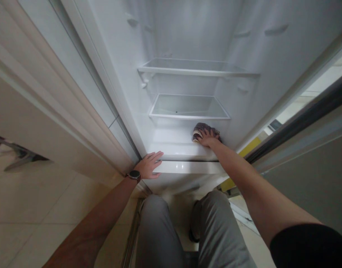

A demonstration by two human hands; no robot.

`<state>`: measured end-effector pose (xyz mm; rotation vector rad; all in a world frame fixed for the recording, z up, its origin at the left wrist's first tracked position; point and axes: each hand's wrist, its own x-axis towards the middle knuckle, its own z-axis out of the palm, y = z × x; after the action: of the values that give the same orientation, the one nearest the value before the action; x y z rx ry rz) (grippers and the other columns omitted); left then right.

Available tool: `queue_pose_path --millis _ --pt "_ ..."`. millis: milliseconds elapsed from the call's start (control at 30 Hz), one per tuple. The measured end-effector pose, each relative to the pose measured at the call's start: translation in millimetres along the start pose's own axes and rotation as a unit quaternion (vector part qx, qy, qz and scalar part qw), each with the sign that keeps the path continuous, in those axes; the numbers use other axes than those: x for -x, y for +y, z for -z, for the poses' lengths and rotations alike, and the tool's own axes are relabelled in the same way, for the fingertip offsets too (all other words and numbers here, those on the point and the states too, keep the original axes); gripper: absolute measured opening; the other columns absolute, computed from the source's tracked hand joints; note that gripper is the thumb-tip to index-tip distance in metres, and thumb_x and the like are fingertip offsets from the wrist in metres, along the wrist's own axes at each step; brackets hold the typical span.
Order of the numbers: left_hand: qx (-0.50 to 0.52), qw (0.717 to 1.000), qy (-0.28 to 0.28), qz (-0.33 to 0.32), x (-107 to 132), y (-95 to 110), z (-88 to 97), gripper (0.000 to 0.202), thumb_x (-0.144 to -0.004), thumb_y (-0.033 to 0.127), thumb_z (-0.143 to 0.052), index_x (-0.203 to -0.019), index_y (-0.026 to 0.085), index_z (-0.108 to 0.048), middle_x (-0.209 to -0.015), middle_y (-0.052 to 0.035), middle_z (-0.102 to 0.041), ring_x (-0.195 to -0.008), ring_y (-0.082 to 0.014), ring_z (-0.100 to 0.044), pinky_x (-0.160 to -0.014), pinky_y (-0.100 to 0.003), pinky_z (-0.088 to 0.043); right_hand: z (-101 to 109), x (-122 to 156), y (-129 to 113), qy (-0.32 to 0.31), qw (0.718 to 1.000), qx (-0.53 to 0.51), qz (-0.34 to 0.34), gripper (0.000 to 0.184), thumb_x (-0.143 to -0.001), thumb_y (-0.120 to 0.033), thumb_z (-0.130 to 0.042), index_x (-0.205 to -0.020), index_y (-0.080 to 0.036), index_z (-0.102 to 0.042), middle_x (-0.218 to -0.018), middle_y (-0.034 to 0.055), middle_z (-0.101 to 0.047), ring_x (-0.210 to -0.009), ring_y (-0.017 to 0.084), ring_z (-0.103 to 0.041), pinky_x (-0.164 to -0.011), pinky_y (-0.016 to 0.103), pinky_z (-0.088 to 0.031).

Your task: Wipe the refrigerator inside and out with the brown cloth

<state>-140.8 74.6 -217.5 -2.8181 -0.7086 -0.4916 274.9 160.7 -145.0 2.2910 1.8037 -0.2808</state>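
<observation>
My left hand [150,165], with a watch [133,174] at the wrist, rests on the left front edge of the open refrigerator [184,167]. Its fingers are spread and hold nothing. Deeper inside, my right hand [208,137] lies over a bunched dark cloth with pale stripes [198,131], fingers curved across it. The cloth touches the white bottom surface [171,143] of the compartment near its right side. My palm hides part of the cloth.
Above the cloth are a lower glass shelf [190,106] and a higher one [199,67]. Shelf supports [275,29] stick out from the side walls. An open door [305,149] stands at the right, a wall panel [62,111] at the left. My knees are below the front edge.
</observation>
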Motion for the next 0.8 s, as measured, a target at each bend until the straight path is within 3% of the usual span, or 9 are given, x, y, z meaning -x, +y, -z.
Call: queue_pose_path --millis 600,800 --pt "-0.002 1.0 0.001 -0.007 0.7 -0.2 2.2 0.053 -0.084 0.049 -0.075 -0.123 0.014 -0.074 -0.164 -0.023 -0.045 -0.154 -0.0391 -0.042 -0.121 -0.056 -0.04 6.0 1.8 -5.3 -0.013 0.999 -0.046 -0.004 0.08 -0.099 -0.073 -0.024 -0.17 -0.044 -0.005 -0.181 -0.0025 0.007 -0.166 0.042 0.004 -0.125 0.079 -0.012" --pt "-0.001 1.0 -0.006 -0.002 1.8 -0.5 2.3 0.053 -0.085 0.05 -0.074 -0.125 0.015 -0.073 -0.165 -0.0214 -0.045 -0.154 -0.0383 -0.042 -0.122 -0.055 -0.04 3.1 -4.2 -4.8 -0.007 0.999 -0.04 0.0 0.085 -0.097 -0.078 -0.022 -0.171 -0.041 -0.004 -0.181 0.0014 0.006 -0.166 0.044 0.003 -0.123 0.081 -0.011"
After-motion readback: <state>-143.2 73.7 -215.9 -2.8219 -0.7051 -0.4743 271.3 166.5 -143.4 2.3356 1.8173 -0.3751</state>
